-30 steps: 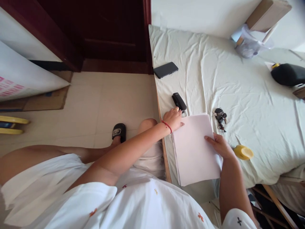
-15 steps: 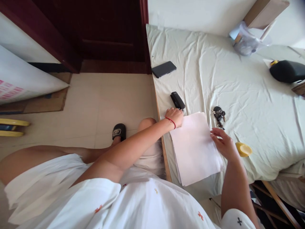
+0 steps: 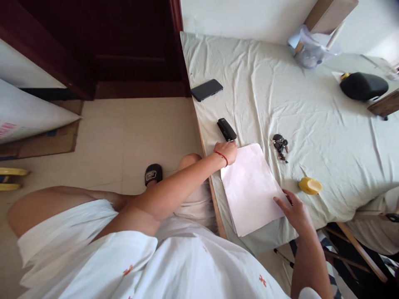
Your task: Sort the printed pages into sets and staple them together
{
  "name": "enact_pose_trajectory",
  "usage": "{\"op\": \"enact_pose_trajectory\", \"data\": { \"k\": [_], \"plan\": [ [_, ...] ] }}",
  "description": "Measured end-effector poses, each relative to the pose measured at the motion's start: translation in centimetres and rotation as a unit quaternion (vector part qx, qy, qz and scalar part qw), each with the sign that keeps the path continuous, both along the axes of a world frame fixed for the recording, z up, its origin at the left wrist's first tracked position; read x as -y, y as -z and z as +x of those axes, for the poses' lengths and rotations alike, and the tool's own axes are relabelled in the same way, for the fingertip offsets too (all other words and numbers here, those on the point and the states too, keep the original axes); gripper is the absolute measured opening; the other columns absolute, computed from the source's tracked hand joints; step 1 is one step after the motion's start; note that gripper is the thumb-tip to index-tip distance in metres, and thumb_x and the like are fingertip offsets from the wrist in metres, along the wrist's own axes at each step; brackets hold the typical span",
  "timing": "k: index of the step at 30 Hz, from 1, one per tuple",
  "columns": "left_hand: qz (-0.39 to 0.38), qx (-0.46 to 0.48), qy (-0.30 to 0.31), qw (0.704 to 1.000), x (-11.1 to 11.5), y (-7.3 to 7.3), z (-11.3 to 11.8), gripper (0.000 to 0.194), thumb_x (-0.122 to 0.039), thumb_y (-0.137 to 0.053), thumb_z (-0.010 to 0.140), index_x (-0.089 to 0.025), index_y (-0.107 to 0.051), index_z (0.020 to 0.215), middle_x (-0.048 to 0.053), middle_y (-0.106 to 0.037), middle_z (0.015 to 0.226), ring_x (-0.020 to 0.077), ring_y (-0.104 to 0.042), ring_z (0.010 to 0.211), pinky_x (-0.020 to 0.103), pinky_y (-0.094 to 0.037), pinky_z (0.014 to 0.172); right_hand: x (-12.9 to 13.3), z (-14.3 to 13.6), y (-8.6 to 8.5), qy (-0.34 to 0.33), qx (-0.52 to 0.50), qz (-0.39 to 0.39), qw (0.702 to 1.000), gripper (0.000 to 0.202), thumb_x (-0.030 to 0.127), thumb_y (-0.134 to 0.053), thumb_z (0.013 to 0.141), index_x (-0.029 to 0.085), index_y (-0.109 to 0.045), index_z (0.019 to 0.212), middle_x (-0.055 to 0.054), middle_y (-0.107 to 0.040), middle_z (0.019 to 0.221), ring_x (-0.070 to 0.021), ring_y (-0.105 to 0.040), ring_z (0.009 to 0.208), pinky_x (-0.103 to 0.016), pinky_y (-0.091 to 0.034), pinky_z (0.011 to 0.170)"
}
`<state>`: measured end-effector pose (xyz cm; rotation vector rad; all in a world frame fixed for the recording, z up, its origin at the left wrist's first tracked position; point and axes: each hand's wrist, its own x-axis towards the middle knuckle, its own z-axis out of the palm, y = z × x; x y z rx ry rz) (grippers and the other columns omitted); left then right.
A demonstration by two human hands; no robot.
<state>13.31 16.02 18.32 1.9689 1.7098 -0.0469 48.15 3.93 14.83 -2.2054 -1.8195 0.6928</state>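
A stack of white paper [image 3: 251,191] lies slightly askew on the cloth-covered table, a few sheet edges showing at its left side. At its upper left corner is my left hand [image 3: 226,153], with a red string bracelet at the wrist; its fingers are curled closed over the corner, fingertips hidden. My right hand [image 3: 295,211] rests at the stack's lower right edge, thumb on the top sheet and forefinger stretched apart along the edge. Just beyond my left hand lies a black stapler [image 3: 227,129].
Around the paper are a bunch of keys [image 3: 280,145], a yellow object with a cut-looking face [image 3: 310,185] and a black phone [image 3: 207,89]. Farther off stand a clear plastic bag [image 3: 310,52] and a black rounded object [image 3: 363,86]. The table's wooden edge [image 3: 217,207] runs beside my leg.
My right hand has slid down the paper's right edge towards me, its thumb now over the top sheet. My left hand stays at the corner. The view has shifted slightly.
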Motion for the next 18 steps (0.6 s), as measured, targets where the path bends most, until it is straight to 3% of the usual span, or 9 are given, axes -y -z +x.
{"op": "enact_pose_trajectory", "data": {
  "k": [4, 6, 10, 13, 18],
  "plan": [
    [0.005, 0.004, 0.015, 1.000, 0.2, 1.1, -0.6, 0.036, -0.024, -0.076, 0.086, -0.012, -0.072, 0.120, 0.021, -0.076, 0.126, 0.0368, -0.072, 0.120, 0.043, -0.057, 0.097, -1.1, -0.5, -0.6, -0.048, 0.008, -0.013, 0.999, 0.064, 0.080, -0.069, 0.070, 0.019, -0.075, 0.089, -0.011, -0.071, 0.087, -0.0292, -0.064, 0.083, -0.041, -0.050, 0.075],
    [0.030, 0.023, 0.018, 0.999, 0.8, 1.8, -1.0, 0.037, -0.026, -0.077, 0.086, -0.012, -0.071, 0.120, 0.021, -0.074, 0.129, 0.0364, -0.069, 0.124, 0.043, -0.055, 0.099, -0.9, -0.6, -0.8, -0.071, -0.011, -0.004, 0.997, 0.058, 0.077, -0.068, 0.072, 0.020, -0.073, 0.080, -0.009, -0.068, 0.082, -0.0269, -0.062, 0.080, -0.039, -0.049, 0.072],
    [0.084, 0.068, -0.010, 0.994, 2.1, 3.1, -1.6, 0.040, -0.028, -0.076, 0.087, -0.011, -0.068, 0.122, 0.019, -0.071, 0.129, 0.0336, -0.067, 0.122, 0.041, -0.053, 0.103, -0.4, -1.0, -1.5, -0.048, -0.069, -0.039, 0.996, 0.050, 0.069, -0.065, 0.082, 0.020, -0.072, 0.090, -0.004, -0.067, 0.075, -0.0215, -0.059, 0.070, -0.033, -0.046, 0.063],
    [0.099, 0.083, -0.029, 0.991, 2.7, 3.4, -1.8, 0.043, -0.028, -0.076, 0.087, -0.009, -0.066, 0.124, 0.019, -0.069, 0.127, 0.0321, -0.065, 0.121, 0.041, -0.051, 0.106, -0.6, -1.5, -2.0, -0.031, -0.056, -0.039, 0.997, 0.052, 0.069, -0.062, 0.083, 0.020, -0.072, 0.098, -0.004, -0.068, 0.072, -0.0215, -0.059, 0.065, -0.033, -0.045, 0.060],
    [0.113, 0.076, -0.036, 0.990, 3.2, 3.2, -1.4, 0.041, -0.026, -0.076, 0.087, -0.014, -0.070, 0.126, 0.018, -0.064, 0.135, 0.0331, -0.058, 0.127, 0.044, -0.049, 0.109, -1.3, -2.1, -2.0, -0.008, 0.031, 0.002, 0.999, 0.075, 0.071, -0.069, 0.071, 0.020, -0.071, 0.125, -0.013, -0.078, 0.100, -0.0332, -0.070, 0.092, -0.042, -0.051, 0.078]
  ]
}}
